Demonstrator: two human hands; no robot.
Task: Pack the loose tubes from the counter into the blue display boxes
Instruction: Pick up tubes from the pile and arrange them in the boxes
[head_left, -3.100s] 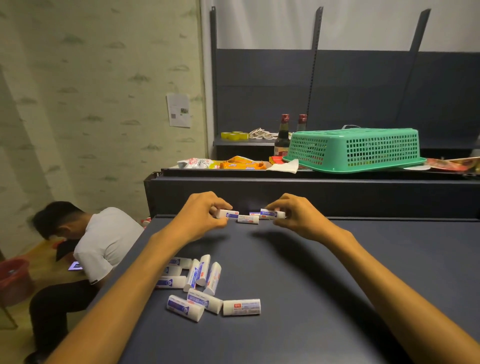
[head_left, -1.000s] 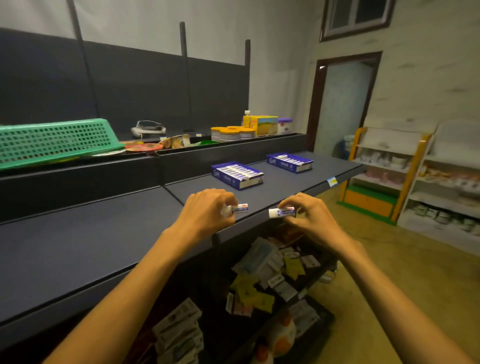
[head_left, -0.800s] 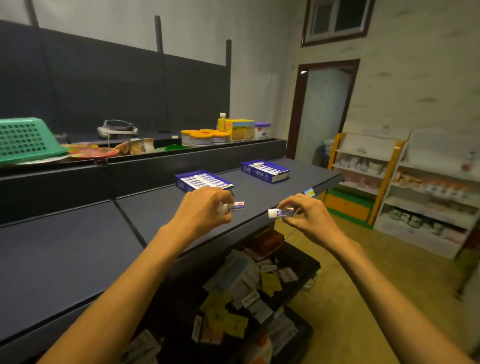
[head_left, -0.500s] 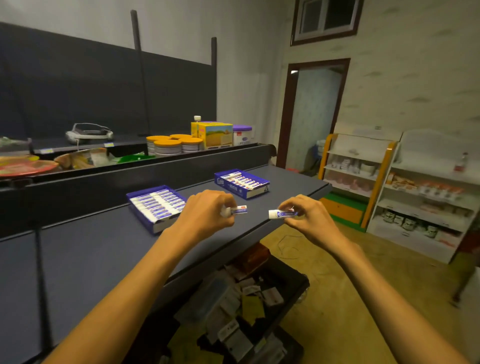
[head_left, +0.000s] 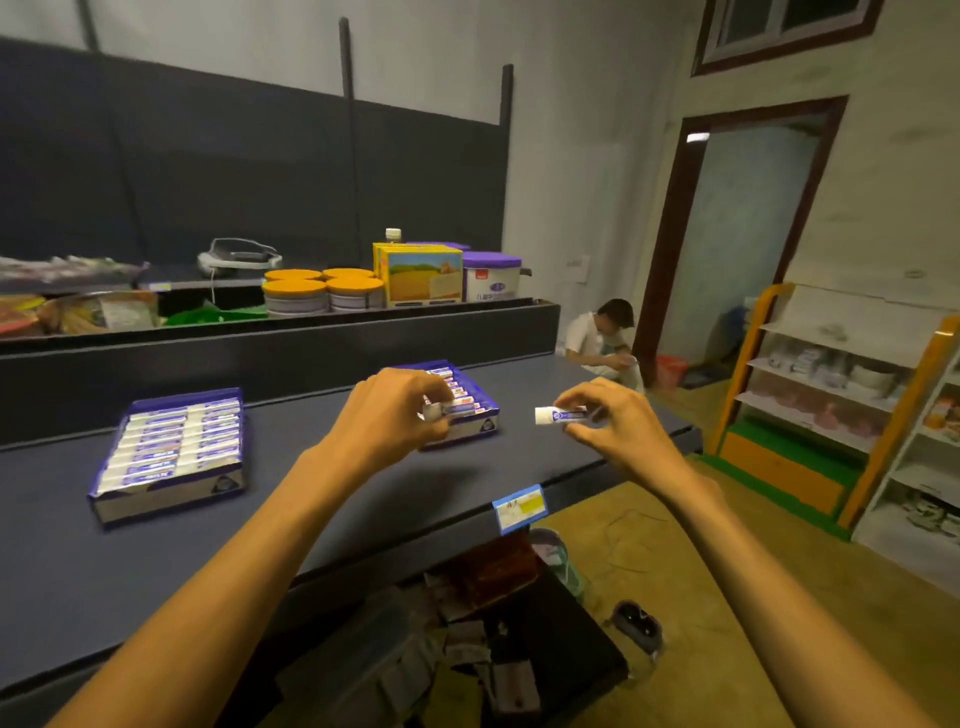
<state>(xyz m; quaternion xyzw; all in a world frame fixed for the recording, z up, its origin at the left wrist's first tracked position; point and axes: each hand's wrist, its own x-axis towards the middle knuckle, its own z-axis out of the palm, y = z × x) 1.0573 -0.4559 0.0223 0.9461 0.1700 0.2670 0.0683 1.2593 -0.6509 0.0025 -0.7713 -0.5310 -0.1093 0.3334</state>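
Your counter (head_left: 363, 499) carries two blue display boxes: the left box (head_left: 169, 457) sits mid-counter looking full, the right box (head_left: 467, 410) lies near the counter's right end, with bare room toward the front edge. Your left hand (head_left: 387, 415) pinches one tube (head_left: 449, 410) over that right box; your right hand (head_left: 613, 421) pinches another tube (head_left: 561, 415) just beside it. They look light, stiff and slick, so hold mid-barrel and lower them flat.

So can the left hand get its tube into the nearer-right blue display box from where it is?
Probably yes. The left hand, pinching a small white tube, hangs right by the open blue cardboard display box, with nothing between them. How much room is left inside is unclear.
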